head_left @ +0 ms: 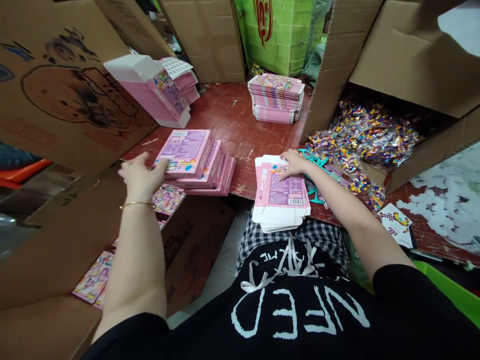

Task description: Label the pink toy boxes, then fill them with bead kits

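My left hand (144, 172) is beside the near left corner of a stack of pink boxes (185, 147), fingers spread. Its thumb is at the top box's edge; whether it touches I cannot tell. My right hand (294, 162) rests with fingers apart on the top of a pile of flattened pink cartons (281, 187) at the table's front edge. White flaps of these cartons stick out toward my lap. Under my right forearm lie teal plastic pieces (317, 192), partly hidden.
An upright pink box (161, 95) leans at the back left. Another stack of flat cartons (277, 97) stands at the back. To the right, an opened cardboard box (326, 65) holds bags of colourful beads (371, 132). Pink boxes (93, 277) lie inside a large carton at lower left.
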Tool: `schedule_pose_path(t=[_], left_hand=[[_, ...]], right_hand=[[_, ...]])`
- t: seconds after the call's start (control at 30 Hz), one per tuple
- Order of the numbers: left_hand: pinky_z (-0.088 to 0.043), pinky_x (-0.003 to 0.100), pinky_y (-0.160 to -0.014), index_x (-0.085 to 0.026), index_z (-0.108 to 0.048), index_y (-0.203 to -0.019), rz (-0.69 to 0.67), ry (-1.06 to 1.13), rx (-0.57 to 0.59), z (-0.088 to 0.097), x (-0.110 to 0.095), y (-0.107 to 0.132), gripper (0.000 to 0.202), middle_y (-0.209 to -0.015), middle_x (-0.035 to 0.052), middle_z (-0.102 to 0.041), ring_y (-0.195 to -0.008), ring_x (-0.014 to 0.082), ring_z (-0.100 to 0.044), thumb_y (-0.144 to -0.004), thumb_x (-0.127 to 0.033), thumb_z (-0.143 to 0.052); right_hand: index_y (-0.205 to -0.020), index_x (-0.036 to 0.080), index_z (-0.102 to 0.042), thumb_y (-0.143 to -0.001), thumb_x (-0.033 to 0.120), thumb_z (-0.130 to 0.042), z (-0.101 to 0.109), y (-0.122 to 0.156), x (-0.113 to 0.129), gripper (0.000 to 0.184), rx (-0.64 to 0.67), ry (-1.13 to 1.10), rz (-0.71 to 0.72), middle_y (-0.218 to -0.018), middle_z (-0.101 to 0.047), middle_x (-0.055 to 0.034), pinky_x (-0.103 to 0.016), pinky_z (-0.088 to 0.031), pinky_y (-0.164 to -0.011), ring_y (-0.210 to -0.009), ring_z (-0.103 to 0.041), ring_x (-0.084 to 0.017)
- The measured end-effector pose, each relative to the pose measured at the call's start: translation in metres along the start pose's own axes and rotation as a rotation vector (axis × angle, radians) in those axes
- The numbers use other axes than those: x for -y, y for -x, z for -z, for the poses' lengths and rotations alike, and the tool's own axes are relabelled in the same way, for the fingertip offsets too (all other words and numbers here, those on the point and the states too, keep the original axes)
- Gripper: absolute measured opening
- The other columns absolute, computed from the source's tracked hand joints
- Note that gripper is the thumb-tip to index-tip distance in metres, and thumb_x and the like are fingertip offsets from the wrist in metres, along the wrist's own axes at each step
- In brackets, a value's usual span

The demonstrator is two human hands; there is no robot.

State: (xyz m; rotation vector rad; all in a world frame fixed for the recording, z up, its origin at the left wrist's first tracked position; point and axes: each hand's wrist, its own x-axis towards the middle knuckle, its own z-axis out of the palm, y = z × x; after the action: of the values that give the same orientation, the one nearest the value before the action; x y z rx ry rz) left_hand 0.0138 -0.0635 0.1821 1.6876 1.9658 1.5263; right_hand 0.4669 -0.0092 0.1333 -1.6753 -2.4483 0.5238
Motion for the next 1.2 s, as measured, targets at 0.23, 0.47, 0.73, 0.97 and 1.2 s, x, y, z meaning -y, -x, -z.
schedule_pose_path(t=[0.23,0.47,0.73,0.97,1.2], left_hand=[[-0.029,0.058,-0.117,-0.014,-0.05,-0.139,-0.44,-0.212,0.379,-0.093,-0.094,0.165,0.059,-0.149,0.0187,-0.047,-0.14,0.0344,-0.042,-0.093,-0.051,-0.056],[-0.016,0.066,-0.119,0.001,-0.026,-0.152,-0.422,-0.314,0.446,-0.124,-0.128,0.235,0.089,-0.158,0.0332,-0.025,-0.151,0.0418,-0.019,-0.092,-0.061,-0.05],[-0.06,0.031,-0.08,-0.016,-0.065,-0.124,-0.4,0.325,0.56,-0.053,-0.196,0.226,0.047,-0.107,0.0099,-0.076,-0.089,0.0222,-0.074,-0.086,-0.043,-0.071],[-0.062,0.038,-0.081,-0.015,-0.074,-0.097,0.121,0.777,0.86,-0.073,-0.187,0.262,0.028,-0.099,0.0091,-0.077,-0.087,0.0245,-0.074,-0.084,-0.04,-0.073],[-0.048,0.039,-0.107,-0.021,-0.039,-0.14,0.047,0.76,0.647,-0.109,-0.176,0.256,0.072,-0.143,0.0146,-0.052,-0.128,0.0243,-0.057,-0.081,-0.037,-0.076]], right_hand=[[-0.101,0.015,-0.067,-0.054,0.056,-0.089,0.011,-0.01,0.017,0.066,0.069,0.022,-0.033,-0.107,-0.066,-0.0114,-0.036,-0.048,-0.089,-0.101,-0.06,-0.027],[-0.092,0.014,-0.059,-0.068,0.029,-0.084,0.047,0.045,0.04,0.038,0.05,-0.636,0.073,-0.067,-0.063,0.0018,-0.024,-0.046,-0.058,-0.064,-0.06,-0.013],[-0.093,0.027,-0.065,-0.087,0.024,-0.067,0.047,0.208,0.098,0.007,-0.83,-0.639,0.541,-0.082,-0.067,-0.0007,-0.032,-0.058,-0.068,-0.073,-0.066,-0.016],[-0.132,0.029,-0.051,-0.074,0.045,-0.077,-0.018,0.239,0.062,0.066,-1.25,-0.478,0.042,-0.147,-0.04,-0.0141,-0.062,-0.031,-0.118,-0.143,-0.036,-0.039],[-0.123,0.026,-0.044,-0.08,0.05,-0.07,-0.065,0.229,0.045,0.056,-0.694,-1.179,-0.055,-0.12,-0.063,-0.012,-0.041,-0.057,-0.09,-0.106,-0.067,-0.026]])
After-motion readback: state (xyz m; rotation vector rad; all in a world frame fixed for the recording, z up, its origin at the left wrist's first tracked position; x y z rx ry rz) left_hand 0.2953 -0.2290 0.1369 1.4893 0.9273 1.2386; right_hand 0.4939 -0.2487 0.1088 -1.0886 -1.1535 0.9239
